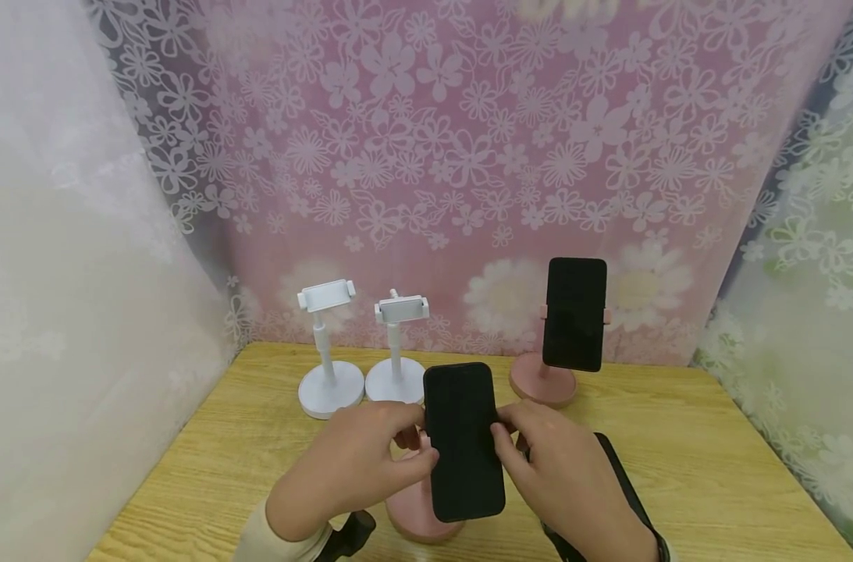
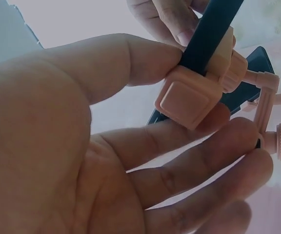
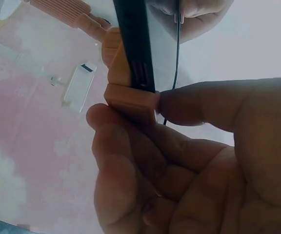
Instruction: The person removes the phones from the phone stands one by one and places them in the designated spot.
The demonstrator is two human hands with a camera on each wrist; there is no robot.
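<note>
A black phone (image 1: 464, 445) sits upright in the clamp of a pink phone stand (image 1: 417, 511), its dark screen facing me. My left hand (image 1: 359, 453) pinches the clamp's left end, thumb at the phone's edge and index finger behind. The left wrist view shows that square pink clamp end (image 2: 187, 100) between thumb and fingers, the other fingers loosely extended. On the opposite side my right hand (image 1: 566, 468) pinches the clamp's right end (image 3: 130, 100) between thumb and curled fingers. The phone hides most of the stand's arm in the head view.
Two white phone stands (image 1: 331, 386) stand at the back left of the wooden table (image 1: 208, 437). At the back right, another pink stand (image 1: 544, 382) holds a second black phone (image 1: 575, 312). A dark flat object (image 1: 626, 480) lies partly beneath my right hand. Floral curtains surround the table.
</note>
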